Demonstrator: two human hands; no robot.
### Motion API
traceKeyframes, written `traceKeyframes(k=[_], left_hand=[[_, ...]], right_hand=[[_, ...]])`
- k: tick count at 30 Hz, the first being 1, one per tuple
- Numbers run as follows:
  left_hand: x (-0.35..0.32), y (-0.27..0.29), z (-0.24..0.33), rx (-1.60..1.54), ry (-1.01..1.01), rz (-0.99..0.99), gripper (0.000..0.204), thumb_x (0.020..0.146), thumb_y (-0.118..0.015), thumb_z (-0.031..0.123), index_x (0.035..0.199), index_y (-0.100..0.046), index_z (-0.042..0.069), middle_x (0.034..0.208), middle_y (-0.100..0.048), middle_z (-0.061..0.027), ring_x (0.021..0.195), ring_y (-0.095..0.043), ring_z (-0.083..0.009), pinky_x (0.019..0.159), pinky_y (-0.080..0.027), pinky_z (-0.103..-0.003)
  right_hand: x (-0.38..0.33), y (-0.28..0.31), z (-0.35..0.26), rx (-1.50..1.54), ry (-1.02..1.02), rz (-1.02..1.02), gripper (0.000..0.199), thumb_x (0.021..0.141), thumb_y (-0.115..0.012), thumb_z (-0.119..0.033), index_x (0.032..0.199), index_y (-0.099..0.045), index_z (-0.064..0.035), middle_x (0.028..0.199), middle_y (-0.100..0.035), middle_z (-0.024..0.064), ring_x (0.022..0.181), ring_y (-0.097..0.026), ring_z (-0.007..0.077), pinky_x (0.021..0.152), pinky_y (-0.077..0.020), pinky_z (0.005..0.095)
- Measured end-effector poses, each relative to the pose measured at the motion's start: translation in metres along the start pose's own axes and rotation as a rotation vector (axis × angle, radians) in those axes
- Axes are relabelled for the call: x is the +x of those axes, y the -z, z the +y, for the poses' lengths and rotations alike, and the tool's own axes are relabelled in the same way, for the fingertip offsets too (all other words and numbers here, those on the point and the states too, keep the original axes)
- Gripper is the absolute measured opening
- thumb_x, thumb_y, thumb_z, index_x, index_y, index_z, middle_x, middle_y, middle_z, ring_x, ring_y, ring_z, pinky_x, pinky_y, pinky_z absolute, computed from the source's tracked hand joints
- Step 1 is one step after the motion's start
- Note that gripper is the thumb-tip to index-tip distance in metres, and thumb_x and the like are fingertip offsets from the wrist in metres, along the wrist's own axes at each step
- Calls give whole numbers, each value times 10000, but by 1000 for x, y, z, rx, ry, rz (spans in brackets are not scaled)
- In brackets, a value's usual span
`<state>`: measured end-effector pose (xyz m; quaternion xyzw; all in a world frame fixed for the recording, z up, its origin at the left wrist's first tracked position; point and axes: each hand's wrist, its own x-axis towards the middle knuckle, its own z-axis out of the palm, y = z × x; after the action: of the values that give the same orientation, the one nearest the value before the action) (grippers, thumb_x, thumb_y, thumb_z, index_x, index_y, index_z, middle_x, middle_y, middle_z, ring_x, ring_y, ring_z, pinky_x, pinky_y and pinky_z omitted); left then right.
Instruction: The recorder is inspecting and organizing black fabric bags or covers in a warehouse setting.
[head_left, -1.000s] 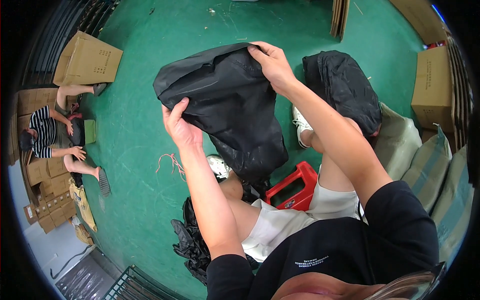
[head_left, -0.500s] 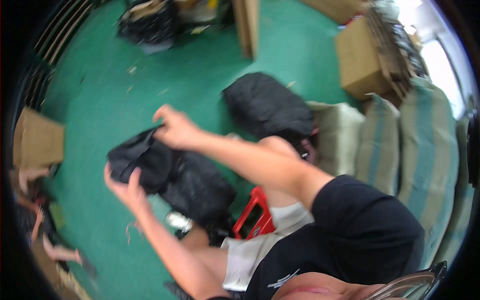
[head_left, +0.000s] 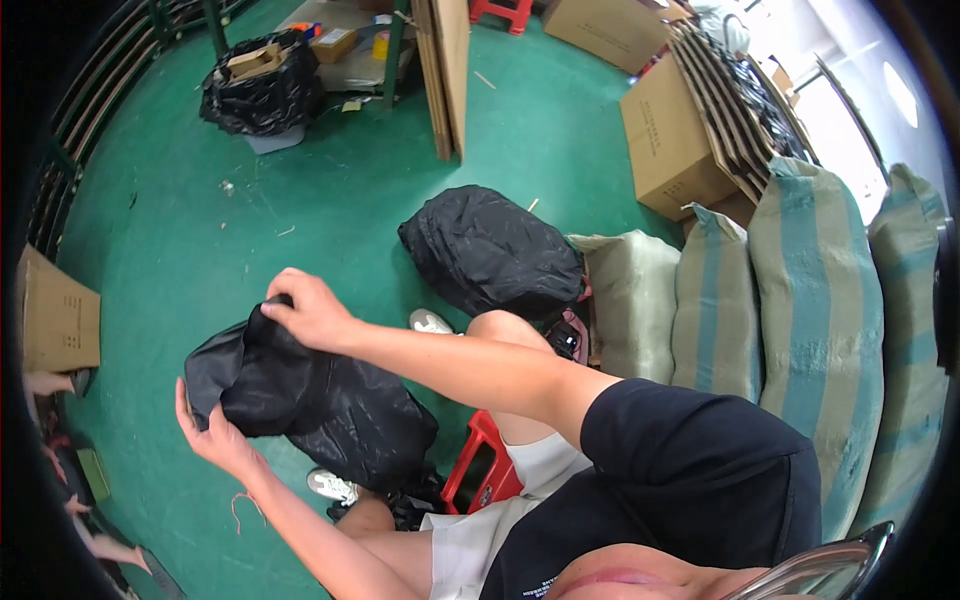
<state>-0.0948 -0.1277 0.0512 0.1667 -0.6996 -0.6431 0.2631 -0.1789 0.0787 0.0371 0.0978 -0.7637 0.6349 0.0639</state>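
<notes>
A soft black fabric piece (head_left: pixel 268 385), its exact kind unclear, is stretched between my two hands in front of my knees. My left hand (head_left: pixel 222 442) grips its lower left edge, thumb in front and fingers along the outside. At the upper edge, my right hand (head_left: pixel 308 312) pinches a fold between thumb and fingers. Directly below and behind the piece lies a larger black bag (head_left: pixel 375 430), partly covered by it. Another full black bag (head_left: pixel 490 250) rests on the floor beyond my right knee.
Tall green-striped woven sacks (head_left: pixel 815 340) and a pale sack (head_left: pixel 632 310) line my right. A red stool (head_left: pixel 482 465) is beneath me. Ahead are a bin with a black liner (head_left: pixel 262 95), upright cardboard sheets (head_left: pixel 442 80) and cartons (head_left: pixel 675 140). Another person's legs (head_left: pixel 110 550) show at far left.
My right hand has lowered and moved left, now pinching the fabric's upper edge. The black piece has shifted down and left with my left hand. The view has also shifted.
</notes>
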Motion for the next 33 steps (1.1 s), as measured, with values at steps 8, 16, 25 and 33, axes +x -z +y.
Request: traceKeyframes(k=[8,16,25,33], left_hand=[[1,0,6,296,-181,-96,302,871,-570,-61,1163,-642,-48,1123,-664,-94,1026,-604,-158,940,-451,-285],[-13,17,28,-417,470,-625,249,965,-558,163,1052,-671,-40,1014,-696,-85,880,-634,-133,849,-472,-269],[-18,24,53,-966,709,-337,476,1024,-411,333,1186,-586,-80,1169,-641,-201,1042,-631,-318,969,-482,-432],[-9,18,18,-1283,590,-430,398,1015,-447,303,1087,-627,-45,1060,-680,-181,954,-665,-310,889,-531,-430]], right_hand=[[7,9,-4,89,-17,-31,171,896,-606,-161,927,-621,6,815,-644,158,759,-622,278,705,-478,369],[16,19,10,81,-93,-133,179,951,-559,-168,965,-616,2,828,-659,103,795,-628,215,710,-475,361],[0,32,-25,1227,-629,-621,222,975,-555,-185,1091,-577,3,1018,-669,87,920,-659,184,845,-540,342],[-12,35,-24,1363,-517,-1113,616,821,-729,-172,1299,-453,102,1210,-611,216,1058,-647,279,958,-508,387]])
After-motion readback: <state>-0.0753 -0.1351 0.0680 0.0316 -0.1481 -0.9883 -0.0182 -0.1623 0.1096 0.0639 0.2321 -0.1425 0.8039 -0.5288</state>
